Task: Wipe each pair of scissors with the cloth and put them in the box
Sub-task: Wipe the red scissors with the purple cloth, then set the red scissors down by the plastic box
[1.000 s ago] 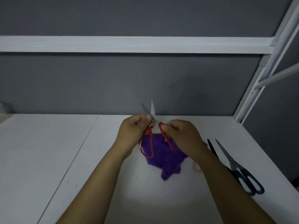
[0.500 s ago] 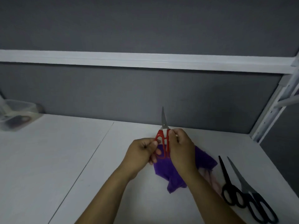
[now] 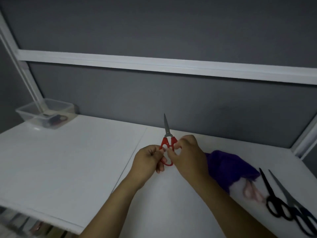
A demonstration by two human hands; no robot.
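Observation:
Red-handled scissors [image 3: 166,134] stand upright above the table with their blades closed and pointing up. My left hand [image 3: 148,159] grips the left handle loop and my right hand [image 3: 187,155] pinches the right one. A purple cloth [image 3: 229,167] lies bunched on the table just right of my right hand, partly hidden by my forearm. A clear plastic box [image 3: 45,115] sits at the far left back corner with dark-handled scissors inside it.
Black scissors [image 3: 272,198] and dark blue-handled scissors [image 3: 298,210] lie side by side at the right front. Something pink [image 3: 252,192] lies beside the cloth. A white frame post [image 3: 25,71] rises by the box. The table's front-left edge [image 3: 51,219] drops off.
The scissor blades went from spread apart to closed. The view swung left, bringing the box into sight. The cloth now lies to the right of my hands instead of under them.

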